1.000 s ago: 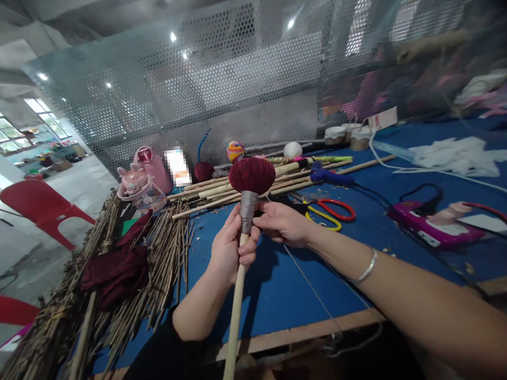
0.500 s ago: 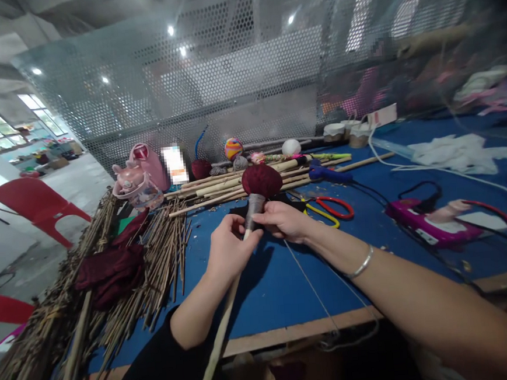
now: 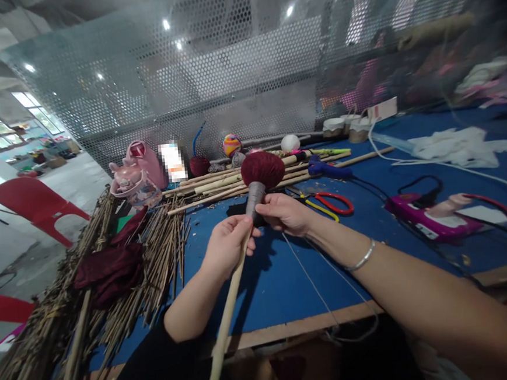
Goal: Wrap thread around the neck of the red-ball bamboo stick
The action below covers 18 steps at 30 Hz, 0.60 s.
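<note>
A pale wooden stick (image 3: pixel 228 318) slants up from the bottom edge, topped by a dark red ball of fabric or yarn (image 3: pixel 262 170). Grey wrapping (image 3: pixel 255 198) binds the neck below the ball. My left hand (image 3: pixel 228 242) is closed round the stick just under this wrapping. Against the wrapping's right side, the fingertips of my right hand (image 3: pixel 284 212) are pinched together. From beneath that hand a thin grey thread (image 3: pixel 306 275) hangs in a loop over the table edge. What exactly lies between the right fingertips is partly hidden.
Scissors with red and yellow handles (image 3: pixel 333 202) lie right of my hands, near a blue glue gun (image 3: pixel 328 167) and a purple power strip (image 3: pixel 431 217). Bundled twigs (image 3: pixel 154 268) and dark red cloth (image 3: pixel 110 271) cover the left. Behind are pale sticks (image 3: pixel 218 187) and a perforated metal screen (image 3: pixel 235 68).
The red ball and stick have turned and tilted slightly. My left hand has moved a little down the stick, showing more grey wrapping. My right hand remains at the neck.
</note>
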Available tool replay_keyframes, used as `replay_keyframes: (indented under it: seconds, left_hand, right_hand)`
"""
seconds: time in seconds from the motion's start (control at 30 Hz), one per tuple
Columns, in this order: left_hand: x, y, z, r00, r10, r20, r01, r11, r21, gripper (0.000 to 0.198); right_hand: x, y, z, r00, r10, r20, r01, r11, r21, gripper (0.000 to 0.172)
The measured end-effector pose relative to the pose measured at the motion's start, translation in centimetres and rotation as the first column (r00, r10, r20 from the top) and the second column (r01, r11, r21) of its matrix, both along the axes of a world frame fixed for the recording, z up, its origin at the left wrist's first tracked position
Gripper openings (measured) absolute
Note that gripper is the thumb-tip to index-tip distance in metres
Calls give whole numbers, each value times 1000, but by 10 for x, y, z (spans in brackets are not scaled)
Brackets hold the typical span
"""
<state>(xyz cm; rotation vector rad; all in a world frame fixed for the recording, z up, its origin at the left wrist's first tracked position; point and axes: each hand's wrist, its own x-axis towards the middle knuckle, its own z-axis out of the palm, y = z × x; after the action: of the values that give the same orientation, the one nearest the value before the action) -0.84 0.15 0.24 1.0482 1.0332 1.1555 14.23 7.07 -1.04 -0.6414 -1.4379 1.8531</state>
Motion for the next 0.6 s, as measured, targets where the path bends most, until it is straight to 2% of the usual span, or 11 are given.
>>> replay_keyframes:
  seconds: [0.07, 0.13, 0.17, 0.23, 0.3, 0.33, 0.47, 0.6]
  left_hand:
    - [-2, 1, 0, 996, -83, 33, 85, 993, -81, 27]
    - [-1, 0, -2, 998, -66, -4, 65, 991, -118, 28]
    - [0, -1, -4, 998, -8, -55, 3, 996, -85, 31]
    - [3, -3, -8, 973, 146, -180, -134, 988, 76, 40]
    - [4, -3, -10, 934, 244, -262, -191, 958, 212, 43]
    - [4, -3, -11, 927, 254, -276, -194, 955, 225, 42]
    - [-4, 5, -9, 972, 191, -136, -173, 976, 130, 38]
    - [-11, 12, -5, 994, 108, 4, -108, 990, 87, 32]
  right_hand:
    - [-2, -2, 0, 999, -34, 0, 34, 999, -26, 31]
    - [-6, -5, 0, 997, -70, 26, 71, 996, -47, 30]
    - [-8, -7, 0, 996, -81, 44, 83, 995, -54, 30]
    - [-11, -9, -2, 994, -76, 81, 80, 995, -52, 30]
    - [-14, -10, -3, 992, -76, 101, 78, 997, -19, 30]
    - [-14, -10, -3, 991, -85, 103, 85, 996, 7, 31]
    - [-11, -11, 1, 987, -134, 91, 125, 987, 100, 29]
    - [-8, -13, 7, 985, -160, 60, 152, 981, 120, 25]
